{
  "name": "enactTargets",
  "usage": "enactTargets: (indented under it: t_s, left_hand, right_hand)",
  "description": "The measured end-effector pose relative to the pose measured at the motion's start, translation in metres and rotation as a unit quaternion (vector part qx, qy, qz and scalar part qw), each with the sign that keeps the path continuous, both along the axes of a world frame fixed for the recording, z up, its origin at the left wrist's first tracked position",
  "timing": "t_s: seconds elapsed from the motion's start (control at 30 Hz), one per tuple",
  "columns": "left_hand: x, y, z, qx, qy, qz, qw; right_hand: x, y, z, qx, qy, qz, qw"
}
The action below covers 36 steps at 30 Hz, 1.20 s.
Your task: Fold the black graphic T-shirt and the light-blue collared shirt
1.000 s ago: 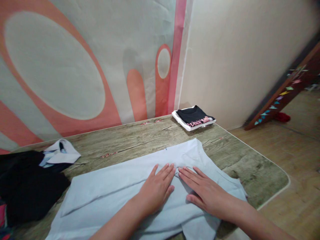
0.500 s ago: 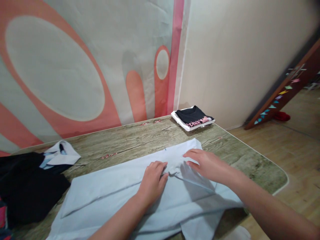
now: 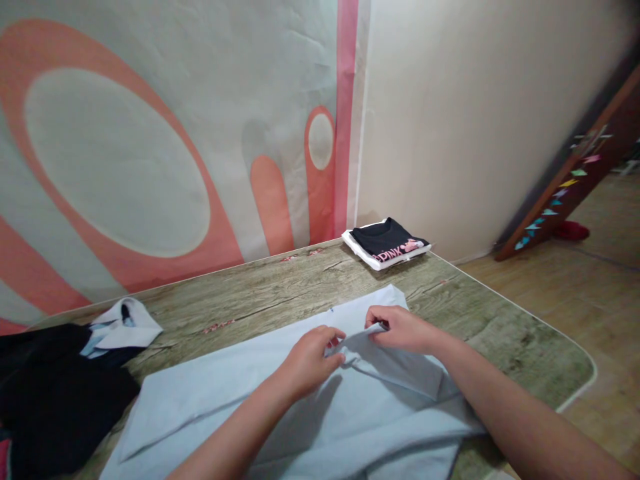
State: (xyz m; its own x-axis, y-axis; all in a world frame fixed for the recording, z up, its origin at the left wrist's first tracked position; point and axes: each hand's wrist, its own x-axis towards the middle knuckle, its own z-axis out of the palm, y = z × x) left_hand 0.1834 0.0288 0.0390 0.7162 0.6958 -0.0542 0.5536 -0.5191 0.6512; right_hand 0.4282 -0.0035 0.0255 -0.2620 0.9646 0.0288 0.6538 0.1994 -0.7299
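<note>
A light blue shirt [image 3: 240, 380] lies spread and partly folded across the table, its near part running out of the bottom of the view. My right hand [image 3: 400, 328] pinches a raised edge of the cloth near the shirt's far right end. Just left of it, my left hand [image 3: 315, 357] has its fingers and thumb curled round the bunched end of the same fold. Between the two hands the fabric stands up slightly off the layer below.
A folded black T-shirt [image 3: 383, 239] with pink print rests on white folded cloth at the table's far corner. Black clothing [image 3: 55, 393] and a white collar [image 3: 135, 328] lie at the left. Behind the wood-patterned table [image 3: 270, 287] stands a wall [image 3: 430, 120].
My right hand has closed on the shirt's fabric and lifted its edge. My left hand has risen a little and curled round the fold. The view has shifted slightly.
</note>
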Motion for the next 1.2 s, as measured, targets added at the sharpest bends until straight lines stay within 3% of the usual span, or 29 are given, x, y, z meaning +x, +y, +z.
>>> enactTargets:
  t_s: [0.1,0.2,0.33,0.43,0.67,0.83,0.93,1.0,1.1,1.2]
  left_hand:
    - [0.013,0.01,-0.001,-0.092,-0.028,-0.003,0.995]
    - [0.018,0.012,-0.006,-0.144,-0.046,0.011,0.988]
    - [0.013,0.011,-0.012,-0.23,-0.115,0.013,0.966]
    - [0.01,0.012,-0.015,-0.272,-0.139,-0.004,0.952]
    - [0.009,0.012,-0.019,-0.165,-0.079,-0.001,0.983]
    - [0.011,0.009,-0.018,-0.105,-0.065,-0.002,0.992]
    - [0.012,0.007,-0.019,-0.071,-0.053,0.001,0.996]
    - [0.011,0.006,-0.02,-0.048,-0.045,0.002,0.998]
    - [0.011,0.003,-0.024,-0.015,-0.046,0.007,0.999]
    - [0.011,0.0,-0.026,0.003,-0.05,0.02,0.999]
  right_hand:
    - [0.005,0.004,-0.003,-0.068,0.106,-0.015,0.992]
    - [0.012,0.005,-0.006,-0.135,0.217,0.021,0.967]
    - [0.02,0.003,-0.005,-0.225,0.253,0.08,0.937]
    - [0.023,0.002,-0.006,-0.267,0.284,0.085,0.917]
    - [0.024,0.005,-0.015,-0.284,0.238,0.036,0.928]
    - [0.031,-0.001,-0.002,-0.326,0.206,0.14,0.912]
    - [0.038,-0.003,0.004,-0.306,0.145,0.168,0.926]
    - [0.042,-0.003,0.004,-0.276,0.098,0.138,0.946]
    - [0.042,-0.007,0.003,-0.188,-0.019,0.011,0.982]
    - [0.031,-0.024,0.007,-0.029,-0.159,-0.139,0.977]
